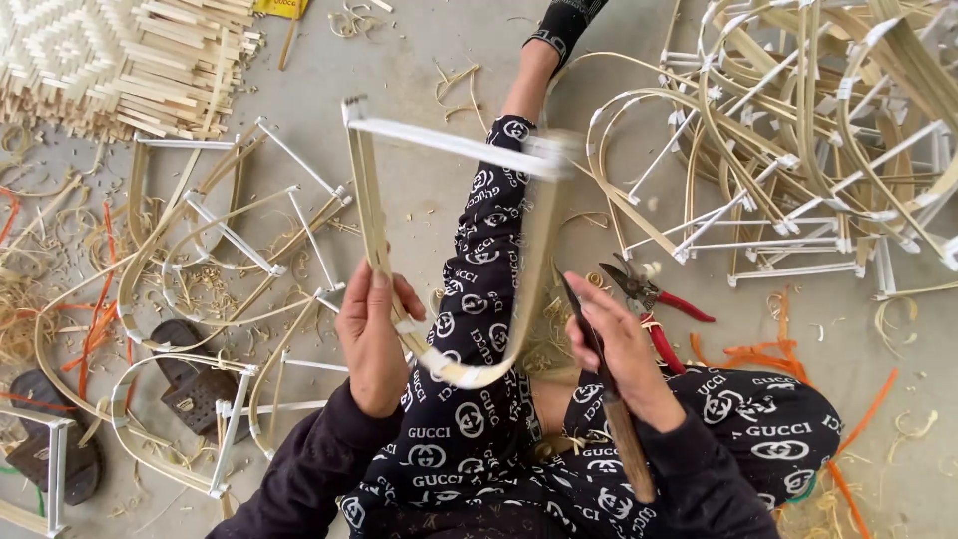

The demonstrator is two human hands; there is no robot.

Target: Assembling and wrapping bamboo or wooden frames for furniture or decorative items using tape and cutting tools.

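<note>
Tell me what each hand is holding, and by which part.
The left hand grips the U-shaped bamboo frame by its left strip, near the curved bottom. The right hand holds a knife by its wooden handle.

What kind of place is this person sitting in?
Probably a bamboo craft workshop, with work done on the floor. Piles of bent bamboo frames lie around, shavings litter the concrete, and the left hand holds a frame while the right hand grips a knife.
</note>
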